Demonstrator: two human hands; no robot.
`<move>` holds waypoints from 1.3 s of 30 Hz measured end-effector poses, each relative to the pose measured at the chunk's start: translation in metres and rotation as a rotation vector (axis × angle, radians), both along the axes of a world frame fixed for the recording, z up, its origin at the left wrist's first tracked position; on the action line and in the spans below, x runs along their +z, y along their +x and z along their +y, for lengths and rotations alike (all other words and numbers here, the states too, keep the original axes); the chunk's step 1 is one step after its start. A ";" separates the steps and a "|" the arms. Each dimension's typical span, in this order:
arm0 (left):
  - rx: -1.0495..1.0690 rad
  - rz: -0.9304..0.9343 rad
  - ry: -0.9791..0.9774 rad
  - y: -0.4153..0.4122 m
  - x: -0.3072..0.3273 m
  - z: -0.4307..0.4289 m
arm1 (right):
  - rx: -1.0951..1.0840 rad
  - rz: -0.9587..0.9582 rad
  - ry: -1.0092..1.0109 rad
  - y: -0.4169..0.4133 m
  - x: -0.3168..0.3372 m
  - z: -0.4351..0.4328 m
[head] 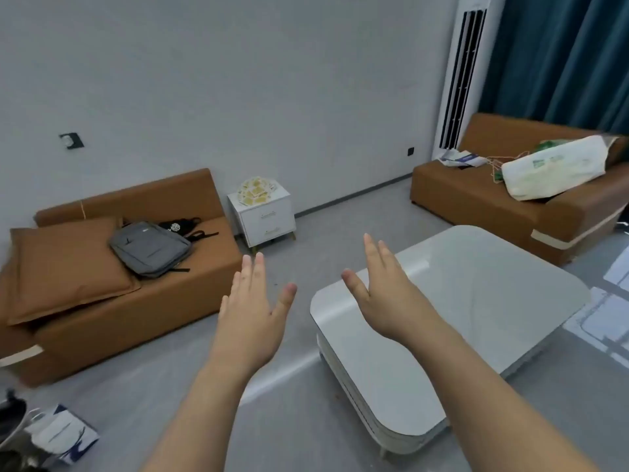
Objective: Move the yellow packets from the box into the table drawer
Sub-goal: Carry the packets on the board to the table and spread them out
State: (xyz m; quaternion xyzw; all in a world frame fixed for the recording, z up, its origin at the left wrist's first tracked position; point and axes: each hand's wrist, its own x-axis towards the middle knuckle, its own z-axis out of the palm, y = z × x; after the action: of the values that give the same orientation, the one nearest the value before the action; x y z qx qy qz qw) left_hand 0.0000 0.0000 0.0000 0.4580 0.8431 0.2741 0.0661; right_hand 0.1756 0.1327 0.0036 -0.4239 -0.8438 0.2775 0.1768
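Across the room, packets (pixel 255 191) top the 2-drawer table (pixel 272 223); left hand (pixel 252 311), right hand (pixel 384 294) empty, fingers straight; walk closer first.

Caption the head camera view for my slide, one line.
Open, empty left hand and right hand raised toward yellow packets atop a white drawer cabinet.

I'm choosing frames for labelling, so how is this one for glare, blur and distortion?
Head view: soft overall, so the yellow packets atop the side table are only blurry shapes; the glossy coffee table shows a pale sheen; bright reflections mark the floor at right; wide-angle bending leans the air conditioner; the left hand and right hand are fairly clear.
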 end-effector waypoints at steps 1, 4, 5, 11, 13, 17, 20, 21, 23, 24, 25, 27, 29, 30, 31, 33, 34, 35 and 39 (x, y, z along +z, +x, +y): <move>-0.005 -0.007 0.004 -0.010 -0.005 0.007 | 0.003 0.000 -0.003 -0.010 -0.006 0.006; 0.000 -0.011 -0.020 -0.047 -0.018 0.037 | 0.002 -0.012 -0.040 -0.046 -0.024 0.037; -0.005 -0.013 -0.023 -0.060 -0.024 0.049 | 0.002 -0.008 -0.049 -0.060 -0.031 0.049; -0.027 -0.011 -0.097 -0.151 -0.039 0.130 | 0.039 -0.019 -0.091 -0.155 -0.052 0.132; -0.040 -0.013 -0.129 -0.183 -0.038 0.157 | 0.074 -0.046 -0.101 -0.187 -0.053 0.159; -0.009 -0.045 -0.140 -0.243 -0.038 0.205 | 0.124 -0.095 -0.088 -0.253 -0.050 0.214; 0.007 -0.094 -0.156 -0.291 -0.045 0.235 | 0.150 -0.125 -0.091 -0.308 -0.050 0.251; 0.009 -0.100 -0.158 -0.306 -0.048 0.244 | 0.158 -0.140 -0.092 -0.325 -0.051 0.262; 0.015 -0.117 -0.164 -0.338 -0.054 0.263 | 0.167 -0.176 -0.091 -0.359 -0.056 0.284; 0.018 -0.134 -0.161 -0.357 -0.058 0.274 | 0.171 -0.194 -0.087 -0.379 -0.060 0.296; 0.019 -0.142 -0.155 -0.378 -0.062 0.287 | 0.173 -0.207 -0.075 -0.400 -0.064 0.308; 0.014 -0.158 -0.147 -0.421 -0.070 0.314 | 0.175 -0.238 -0.061 -0.443 -0.070 0.333; -0.002 -0.167 -0.144 -0.466 -0.077 0.343 | 0.174 -0.267 -0.058 -0.488 -0.073 0.360; -0.014 -0.168 -0.150 -0.489 -0.080 0.358 | 0.171 -0.279 -0.056 -0.510 -0.073 0.373; -0.033 -0.169 -0.163 -0.513 -0.080 0.374 | 0.165 -0.291 -0.057 -0.531 -0.073 0.387; -0.074 -0.164 -0.186 -0.558 -0.076 0.406 | 0.143 -0.311 -0.064 -0.572 -0.071 0.414; -0.092 -0.158 -0.191 -0.581 -0.074 0.423 | 0.132 -0.321 -0.064 -0.591 -0.070 0.428; -0.107 -0.157 -0.192 -0.603 -0.071 0.441 | 0.118 -0.328 -0.064 -0.610 -0.069 0.442; -0.157 -0.172 -0.160 -0.680 -0.070 0.512 | 0.061 -0.343 -0.084 -0.668 -0.070 0.498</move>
State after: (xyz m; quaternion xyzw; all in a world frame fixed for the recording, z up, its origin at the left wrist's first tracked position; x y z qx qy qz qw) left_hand -0.6800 0.5117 -0.0705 0.4909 0.8149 0.2381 0.1956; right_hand -0.4922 0.6308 -0.0662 -0.4462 -0.8618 0.2412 0.0037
